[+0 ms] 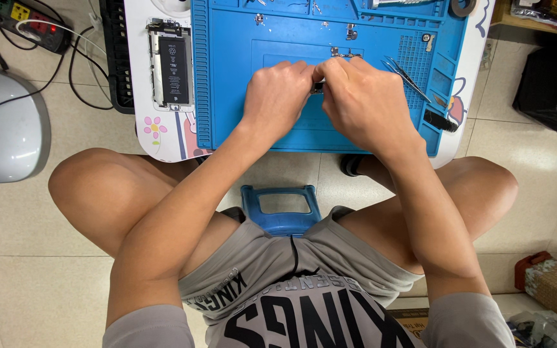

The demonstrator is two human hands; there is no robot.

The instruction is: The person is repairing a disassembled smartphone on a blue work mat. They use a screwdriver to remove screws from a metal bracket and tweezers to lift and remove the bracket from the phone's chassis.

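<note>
You have both hands, left hand (277,95) and right hand (361,96), pinched on a small dark part (318,86) over the blue mat (227,77); in my judgement fine part-handling is under way, calling next for a steady grip.

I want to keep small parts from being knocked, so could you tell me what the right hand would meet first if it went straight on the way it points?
The right hand points up-left, pinching a small dark part against the left hand; it would meet those fingers first.
</note>
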